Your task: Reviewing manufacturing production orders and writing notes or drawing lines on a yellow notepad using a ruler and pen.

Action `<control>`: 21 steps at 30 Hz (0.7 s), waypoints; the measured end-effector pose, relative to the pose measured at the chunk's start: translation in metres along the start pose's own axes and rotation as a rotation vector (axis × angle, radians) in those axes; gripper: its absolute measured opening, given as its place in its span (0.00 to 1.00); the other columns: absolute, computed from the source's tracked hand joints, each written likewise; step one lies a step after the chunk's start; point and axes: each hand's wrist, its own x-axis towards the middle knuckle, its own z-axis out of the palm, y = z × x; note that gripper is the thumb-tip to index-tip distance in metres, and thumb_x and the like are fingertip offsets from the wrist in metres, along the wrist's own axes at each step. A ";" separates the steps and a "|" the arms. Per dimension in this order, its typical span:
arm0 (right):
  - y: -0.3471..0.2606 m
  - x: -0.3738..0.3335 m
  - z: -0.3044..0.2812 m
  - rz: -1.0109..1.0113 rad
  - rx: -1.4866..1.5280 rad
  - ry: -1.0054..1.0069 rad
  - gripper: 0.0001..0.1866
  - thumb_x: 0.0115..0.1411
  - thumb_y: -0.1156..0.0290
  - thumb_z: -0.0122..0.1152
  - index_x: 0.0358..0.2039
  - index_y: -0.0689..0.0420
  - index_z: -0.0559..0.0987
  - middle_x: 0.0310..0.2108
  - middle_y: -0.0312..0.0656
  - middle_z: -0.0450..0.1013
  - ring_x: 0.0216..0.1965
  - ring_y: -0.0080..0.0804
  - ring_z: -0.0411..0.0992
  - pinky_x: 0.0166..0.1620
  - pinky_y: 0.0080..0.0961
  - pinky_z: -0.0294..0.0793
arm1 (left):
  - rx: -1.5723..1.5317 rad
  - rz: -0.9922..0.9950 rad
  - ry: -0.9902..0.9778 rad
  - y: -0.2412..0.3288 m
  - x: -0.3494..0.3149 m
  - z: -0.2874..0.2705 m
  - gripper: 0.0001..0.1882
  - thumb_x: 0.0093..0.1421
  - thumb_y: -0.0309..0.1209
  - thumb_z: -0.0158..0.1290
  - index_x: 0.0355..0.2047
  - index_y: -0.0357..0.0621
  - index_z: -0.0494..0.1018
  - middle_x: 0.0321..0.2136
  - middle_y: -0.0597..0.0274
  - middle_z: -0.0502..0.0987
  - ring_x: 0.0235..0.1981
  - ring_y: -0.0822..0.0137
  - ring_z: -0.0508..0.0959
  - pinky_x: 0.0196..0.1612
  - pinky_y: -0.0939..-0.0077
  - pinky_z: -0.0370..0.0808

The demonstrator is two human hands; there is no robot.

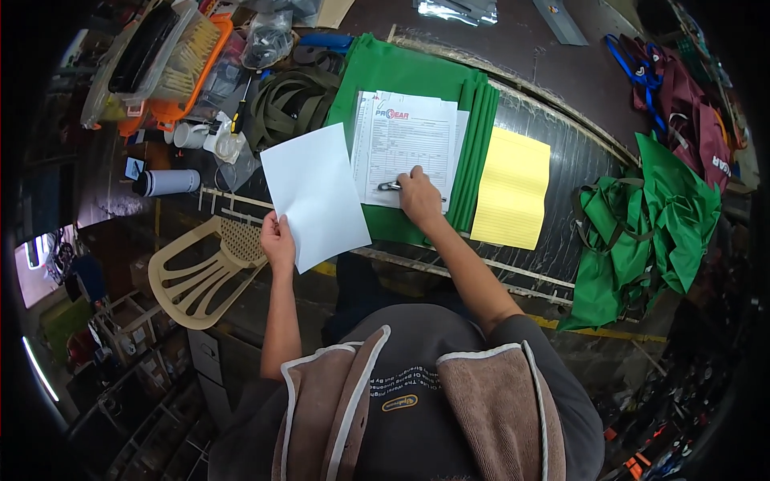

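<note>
While the dark counter (565,204) is flanked by a beige chair (243,236), green fabric (377,72) is spread there; a white sheet (317,196), overlapping its left edge, is pinched by the left hand (278,239); printed papers (409,136) are partly covered by the right hand (421,196), its hold on a pen-like object (388,186) unclear.

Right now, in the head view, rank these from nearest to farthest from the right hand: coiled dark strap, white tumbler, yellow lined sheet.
From the right hand:
1. Yellow lined sheet, just to its right.
2. Coiled dark strap, left and farther up the picture.
3. White tumbler, farthest left.
</note>
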 end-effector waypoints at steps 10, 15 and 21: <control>-0.024 -0.035 -0.017 0.177 0.876 -0.312 0.16 0.64 0.61 0.77 0.43 0.59 0.85 0.37 0.45 0.86 0.35 0.44 0.85 0.41 0.39 0.82 | -0.371 -0.189 -0.092 -0.057 -0.021 0.018 0.07 0.78 0.26 0.53 0.51 0.38 0.77 0.41 0.63 0.85 0.39 0.76 0.81 0.45 0.79 0.77; -0.056 -0.039 -0.030 0.121 0.558 -0.122 0.19 0.63 0.58 0.75 0.48 0.58 0.87 0.42 0.46 0.86 0.45 0.54 0.83 0.51 0.45 0.83 | -0.715 -0.498 -0.100 -0.055 -0.049 0.055 0.16 0.76 0.34 0.60 0.60 0.41 0.77 0.55 0.59 0.83 0.53 0.67 0.82 0.57 0.68 0.79; 0.039 -0.028 -0.043 0.232 0.190 0.324 0.23 0.60 0.58 0.78 0.51 0.58 0.83 0.47 0.50 0.81 0.47 0.53 0.81 0.50 0.46 0.82 | -0.393 -0.459 -0.069 -0.036 -0.066 0.086 0.24 0.65 0.30 0.72 0.58 0.35 0.80 0.52 0.57 0.85 0.50 0.65 0.84 0.54 0.68 0.80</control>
